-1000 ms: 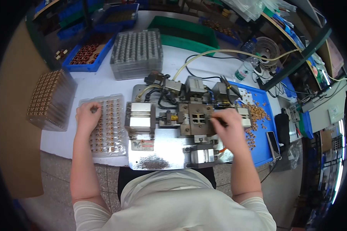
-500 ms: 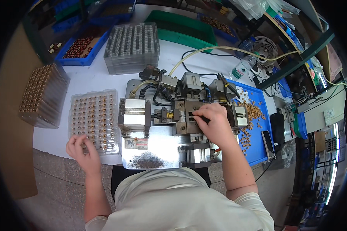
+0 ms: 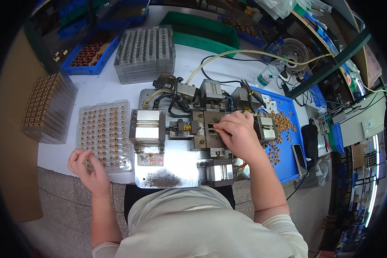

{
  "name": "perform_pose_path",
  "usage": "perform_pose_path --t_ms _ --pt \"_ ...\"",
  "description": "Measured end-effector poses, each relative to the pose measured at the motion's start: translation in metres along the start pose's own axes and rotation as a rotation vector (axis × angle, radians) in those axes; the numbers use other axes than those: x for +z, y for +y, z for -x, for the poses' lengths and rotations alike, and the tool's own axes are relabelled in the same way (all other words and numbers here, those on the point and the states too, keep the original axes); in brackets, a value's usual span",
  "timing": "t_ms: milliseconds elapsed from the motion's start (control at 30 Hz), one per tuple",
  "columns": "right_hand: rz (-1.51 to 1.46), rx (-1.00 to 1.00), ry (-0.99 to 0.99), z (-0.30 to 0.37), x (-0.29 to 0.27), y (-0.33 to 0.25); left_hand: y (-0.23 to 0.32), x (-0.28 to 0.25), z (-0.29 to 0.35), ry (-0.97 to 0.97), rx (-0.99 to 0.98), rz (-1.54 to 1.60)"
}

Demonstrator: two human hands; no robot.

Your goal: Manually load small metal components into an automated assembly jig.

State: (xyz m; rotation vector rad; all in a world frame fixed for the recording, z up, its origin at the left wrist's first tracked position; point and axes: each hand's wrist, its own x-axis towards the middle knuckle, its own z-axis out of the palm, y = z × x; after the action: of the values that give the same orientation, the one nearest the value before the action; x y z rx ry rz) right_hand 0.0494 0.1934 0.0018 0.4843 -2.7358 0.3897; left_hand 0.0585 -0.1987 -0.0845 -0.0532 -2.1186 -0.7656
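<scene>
My right hand (image 3: 236,133) rests on the middle of a grey metal press fixture (image 3: 202,124), fingertips pinched at a slot in its central block; whether they hold a small part is hidden. My left hand (image 3: 88,165) sits at the near left corner of a clear plastic tray (image 3: 103,133) filled with rows of small brass parts, fingers curled on the tray's edge. The fixture stands on a steel baseplate (image 3: 172,161) with a patch of dark filings near its front edge.
A blue tray (image 3: 284,150) with loose brass parts lies right of the fixture, a phone (image 3: 299,157) beside it. Stacked clear trays stand at far left (image 3: 47,107) and back centre (image 3: 146,53). Behind are a green bin (image 3: 202,34), hoses, a bottle and a small fan.
My left hand has moved from the tray's top down to its near left corner. My right hand stays at the fixture's centre block.
</scene>
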Motion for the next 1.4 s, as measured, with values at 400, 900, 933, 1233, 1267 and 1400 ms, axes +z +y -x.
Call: perform_pose_path --t_ms 400,900,933,1233,1267,1400 --pt "-0.122 0.062 0.182 0.019 -0.009 0.011 0.170 0.094 -0.057 -0.435 0.436 0.498" --pt "0.166 1.208 0.243 0.215 -0.082 0.112 0.209 0.140 -0.038 -0.697 0.662 0.412" --pt "0.168 1.292 0.172 0.220 -0.079 0.113 0.210 0.138 -0.041 -0.688 0.649 0.415" --pt "0.029 1.274 0.120 0.242 -0.038 0.153 0.149 0.107 -0.098 -0.633 0.049 0.365" --pt "0.024 1.281 0.138 0.249 -0.039 0.158 0.129 0.104 -0.107 -0.641 -0.110 0.345" --pt "0.254 1.277 0.061 0.292 -0.047 0.190 0.029 0.087 -0.128 -0.643 -0.396 0.259"
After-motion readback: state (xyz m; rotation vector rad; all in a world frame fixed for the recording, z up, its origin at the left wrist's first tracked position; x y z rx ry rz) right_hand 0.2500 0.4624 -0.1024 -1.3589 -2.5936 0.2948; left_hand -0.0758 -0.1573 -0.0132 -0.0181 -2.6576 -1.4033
